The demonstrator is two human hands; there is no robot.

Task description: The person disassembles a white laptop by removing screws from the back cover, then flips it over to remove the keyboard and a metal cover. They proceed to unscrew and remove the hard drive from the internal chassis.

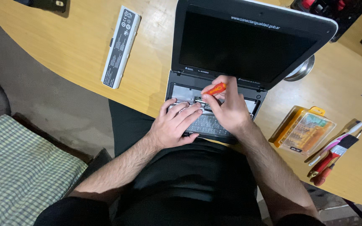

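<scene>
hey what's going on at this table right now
A person is bent over a small open laptop at the edge of a wooden table. Their right hand holds an orange-handled screwdriver, tip down near the top of the keyboard, while the left hand rests flat on the keys. A long white battery pack lies to the left of the laptop. To the right are an orange bit case and a few loose hand tools.

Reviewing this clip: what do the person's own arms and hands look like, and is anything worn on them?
Both forearms are bare to about the elbow, with dark sleeve edges at the bottom of the frame. The left hand and right hand show no gloves, rings or watch.
</scene>
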